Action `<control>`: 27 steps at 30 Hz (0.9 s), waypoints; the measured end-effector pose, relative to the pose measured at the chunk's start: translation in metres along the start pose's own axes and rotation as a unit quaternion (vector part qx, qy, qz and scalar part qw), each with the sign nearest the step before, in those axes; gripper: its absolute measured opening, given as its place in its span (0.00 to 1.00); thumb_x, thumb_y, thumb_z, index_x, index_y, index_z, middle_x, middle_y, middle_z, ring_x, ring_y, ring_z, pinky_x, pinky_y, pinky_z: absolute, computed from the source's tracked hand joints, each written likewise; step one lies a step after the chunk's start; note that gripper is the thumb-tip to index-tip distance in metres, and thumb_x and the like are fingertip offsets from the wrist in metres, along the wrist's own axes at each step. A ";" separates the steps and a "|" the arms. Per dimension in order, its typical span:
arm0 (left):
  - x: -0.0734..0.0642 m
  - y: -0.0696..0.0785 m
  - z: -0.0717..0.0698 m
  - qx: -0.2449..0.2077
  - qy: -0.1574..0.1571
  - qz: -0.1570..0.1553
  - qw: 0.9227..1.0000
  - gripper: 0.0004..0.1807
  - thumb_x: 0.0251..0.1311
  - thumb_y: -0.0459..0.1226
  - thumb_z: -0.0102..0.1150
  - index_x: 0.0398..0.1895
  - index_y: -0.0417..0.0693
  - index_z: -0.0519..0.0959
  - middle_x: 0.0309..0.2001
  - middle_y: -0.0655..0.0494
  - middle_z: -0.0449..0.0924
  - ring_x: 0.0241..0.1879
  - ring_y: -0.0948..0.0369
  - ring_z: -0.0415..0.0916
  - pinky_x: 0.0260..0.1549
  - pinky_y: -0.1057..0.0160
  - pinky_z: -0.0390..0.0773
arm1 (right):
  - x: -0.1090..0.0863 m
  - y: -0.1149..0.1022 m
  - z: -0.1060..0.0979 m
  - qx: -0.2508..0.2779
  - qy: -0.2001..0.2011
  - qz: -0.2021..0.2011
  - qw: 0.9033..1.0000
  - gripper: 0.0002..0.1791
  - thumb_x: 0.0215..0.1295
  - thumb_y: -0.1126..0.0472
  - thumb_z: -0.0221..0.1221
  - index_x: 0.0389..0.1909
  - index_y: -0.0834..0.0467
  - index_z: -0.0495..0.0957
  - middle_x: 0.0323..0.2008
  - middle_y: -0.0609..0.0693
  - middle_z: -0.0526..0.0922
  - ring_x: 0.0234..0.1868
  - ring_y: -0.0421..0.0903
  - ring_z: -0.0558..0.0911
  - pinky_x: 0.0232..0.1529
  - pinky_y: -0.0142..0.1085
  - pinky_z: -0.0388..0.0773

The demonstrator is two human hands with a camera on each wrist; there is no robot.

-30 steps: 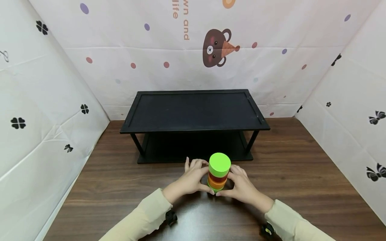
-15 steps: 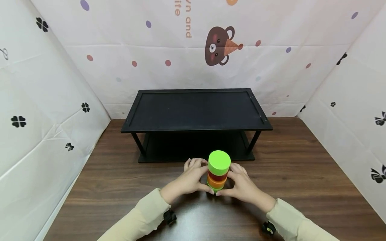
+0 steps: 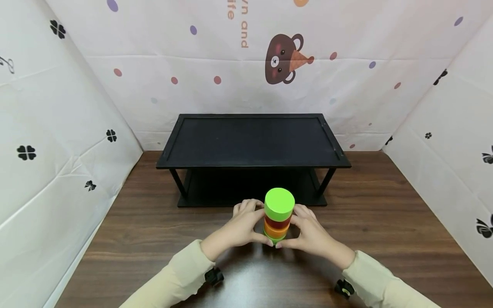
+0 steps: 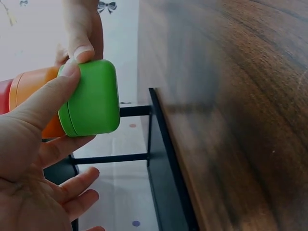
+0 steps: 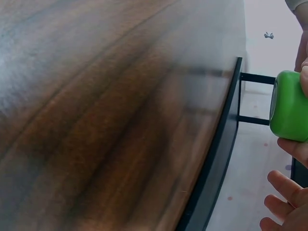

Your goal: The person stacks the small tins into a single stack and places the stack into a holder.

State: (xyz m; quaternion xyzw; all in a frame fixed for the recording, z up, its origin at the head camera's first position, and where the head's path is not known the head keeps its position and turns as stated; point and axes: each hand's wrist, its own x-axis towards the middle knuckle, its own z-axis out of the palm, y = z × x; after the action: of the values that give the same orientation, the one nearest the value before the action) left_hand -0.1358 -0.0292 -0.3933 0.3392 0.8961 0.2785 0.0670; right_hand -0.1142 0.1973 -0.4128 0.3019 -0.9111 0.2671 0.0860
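A stack of coloured cylinders (image 3: 279, 207) stands upright between my two hands, bright green on top, then dark red, orange and green. My left hand (image 3: 243, 224) grips its left side and my right hand (image 3: 311, 231) its right side, thumbs meeting near the bottom at the front. In the left wrist view, the rounded green bottom piece (image 4: 94, 101) hangs clear of the table, with both thumbs against it. The other fingers of each hand spread loosely behind. Only part of the green bottom piece (image 5: 290, 107) shows in the right wrist view.
Just beyond the hands is a black two-tier shelf (image 3: 252, 141), its lower tier (image 3: 246, 188) close to the tabletop. The dark wood table (image 3: 385, 222) runs to white printed cloth walls (image 3: 223, 98) at the back and both sides.
Both hands have raised the stack slightly, keeping the same grip. The head view has shifted a little, so the shelf appears slightly further right.
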 end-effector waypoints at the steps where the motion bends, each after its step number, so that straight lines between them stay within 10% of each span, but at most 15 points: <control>1: -0.001 0.001 -0.001 -0.001 0.001 -0.001 1.000 0.36 0.43 0.53 0.73 0.59 0.55 0.74 0.61 0.47 0.65 0.62 0.50 0.56 0.58 0.41 0.55 | 0.001 -0.001 -0.001 -0.001 0.000 -0.001 1.000 0.29 0.40 0.43 0.74 0.46 0.49 0.82 0.52 0.49 0.76 0.54 0.51 0.71 0.53 0.58 0.65; 27: -0.010 0.016 -0.031 0.006 0.018 0.006 1.000 0.35 0.42 0.54 0.73 0.55 0.54 0.76 0.59 0.47 0.66 0.61 0.50 0.57 0.56 0.44 0.58 | 0.018 -0.018 -0.024 0.016 -0.017 -0.032 0.999 0.30 0.40 0.44 0.74 0.48 0.47 0.81 0.55 0.49 0.76 0.58 0.54 0.69 0.53 0.59 0.65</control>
State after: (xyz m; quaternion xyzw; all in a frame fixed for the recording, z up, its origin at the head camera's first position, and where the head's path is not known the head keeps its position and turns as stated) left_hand -0.1281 -0.0396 -0.3593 0.3399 0.8967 0.2796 0.0469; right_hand -0.1178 0.1893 -0.3788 0.3364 -0.8981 0.2736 0.0736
